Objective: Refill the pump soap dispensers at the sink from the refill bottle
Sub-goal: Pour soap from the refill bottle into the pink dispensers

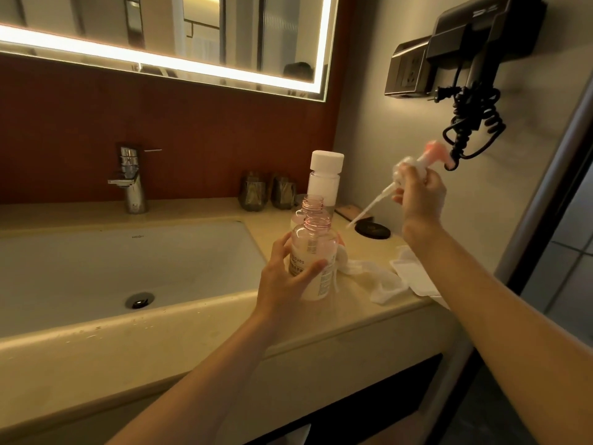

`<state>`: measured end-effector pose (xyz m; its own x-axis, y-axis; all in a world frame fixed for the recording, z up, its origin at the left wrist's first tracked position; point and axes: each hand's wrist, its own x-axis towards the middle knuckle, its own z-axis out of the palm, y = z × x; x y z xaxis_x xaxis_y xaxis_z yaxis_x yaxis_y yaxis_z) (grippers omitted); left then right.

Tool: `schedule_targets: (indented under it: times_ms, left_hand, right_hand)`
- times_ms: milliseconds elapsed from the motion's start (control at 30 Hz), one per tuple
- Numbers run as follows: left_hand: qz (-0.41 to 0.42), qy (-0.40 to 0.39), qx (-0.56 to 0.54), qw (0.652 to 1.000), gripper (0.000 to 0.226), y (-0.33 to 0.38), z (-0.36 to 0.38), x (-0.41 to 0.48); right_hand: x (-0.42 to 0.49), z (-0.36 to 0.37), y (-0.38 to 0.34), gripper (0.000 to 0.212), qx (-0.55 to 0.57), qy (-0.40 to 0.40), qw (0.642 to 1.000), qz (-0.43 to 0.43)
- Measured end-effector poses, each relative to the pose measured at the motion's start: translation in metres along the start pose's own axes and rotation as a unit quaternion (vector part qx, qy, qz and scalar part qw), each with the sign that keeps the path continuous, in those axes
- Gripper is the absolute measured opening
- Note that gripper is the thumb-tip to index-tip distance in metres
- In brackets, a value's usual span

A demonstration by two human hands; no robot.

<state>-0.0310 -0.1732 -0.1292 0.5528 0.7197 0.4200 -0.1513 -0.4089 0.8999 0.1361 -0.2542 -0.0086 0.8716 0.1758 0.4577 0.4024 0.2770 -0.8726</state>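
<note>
Right of the white ceramic sink (96, 252), the left hand (285, 281) is gripping the uncapped clear pink plastic dispenser (313, 248); the right hand (423, 197) is holding its pink-topped pump (431, 154), best kept above the counter (192, 332).

From here I can't resolve the pump head (434, 152), motion-smeared above my right grip (423, 195), my left grip (284, 279) covers part of the label on the front dispenser (316, 245), and the refill bottle (324, 181) is hidden below its shoulder near the back-right corner of the worktop (208, 342).
</note>
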Motion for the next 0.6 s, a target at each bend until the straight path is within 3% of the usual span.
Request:
schedule_targets:
  times_ms: [100,200,367,467,533,600]
  left_hand:
    - [-0.007,0.029,-0.014,0.999,0.077,0.004,-0.002,0.001]
    - [-0.001,0.094,-0.031,0.995,0.055,0.007,-0.010,0.011]
    - [-0.007,0.110,-0.010,0.994,0.047,0.010,-0.024,0.034]
    - [-0.010,0.110,-0.004,0.994,0.047,0.012,-0.025,0.044]
    - [-0.012,0.119,-0.007,0.993,0.044,0.016,-0.026,0.054]
    - [-0.014,0.123,-0.007,0.992,0.042,0.022,-0.028,0.067]
  right_hand:
    - [0.003,-0.011,0.039,0.032,-0.140,-0.073,0.984,0.084]
    - [-0.004,-0.012,0.077,0.026,-0.303,-0.169,0.930,0.120]
    - [-0.004,0.002,0.105,0.045,-0.425,-0.235,0.868,0.106]
    - [0.003,0.009,0.095,0.053,-0.513,-0.202,0.834,0.023]
    - [0.011,0.018,0.080,0.054,-0.467,-0.174,0.866,-0.024]
    - [0.016,0.031,0.057,0.058,-0.353,-0.185,0.916,-0.043]
